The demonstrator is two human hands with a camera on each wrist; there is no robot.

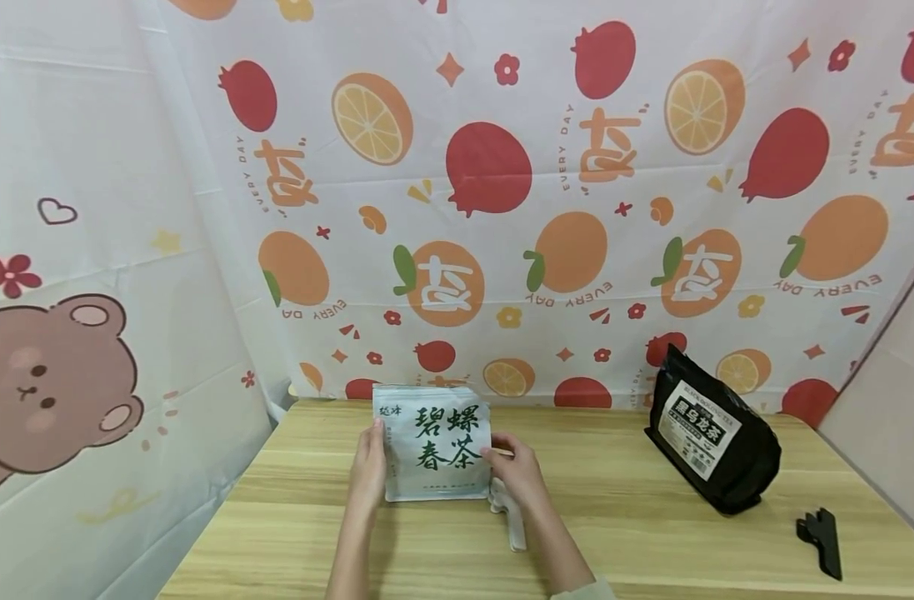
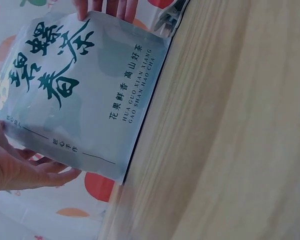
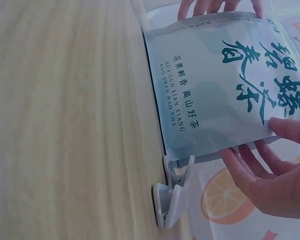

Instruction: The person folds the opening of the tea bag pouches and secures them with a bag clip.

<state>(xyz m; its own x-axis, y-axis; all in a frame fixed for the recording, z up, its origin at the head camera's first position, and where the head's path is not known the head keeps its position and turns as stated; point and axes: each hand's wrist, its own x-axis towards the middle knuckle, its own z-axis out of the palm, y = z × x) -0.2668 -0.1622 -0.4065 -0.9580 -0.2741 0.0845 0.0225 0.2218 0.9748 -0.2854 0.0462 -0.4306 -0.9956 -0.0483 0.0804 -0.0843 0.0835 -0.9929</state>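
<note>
Between my fingers [image 1: 372,450] stands the tea bag [image 1: 434,442] on the tabletop [image 1: 621,533], both hands pinching its sides; I think the white clip [image 3: 172,197] under my right fingers comes next.

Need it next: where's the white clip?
In the head view, the white clip lies on the table, just below the green tea bag, beside the right hand.

A pale wooden table with a striped grain [image 1: 651,533] fills the foreground; behind it hangs a white cloth backdrop printed with oranges, red pomegranates and small flowers [image 1: 546,208] — creased in places. To the left hangs a white curtain with a brown cartoon bear [image 1: 47,379]; the light is soft and even — no hard shadows.
</note>
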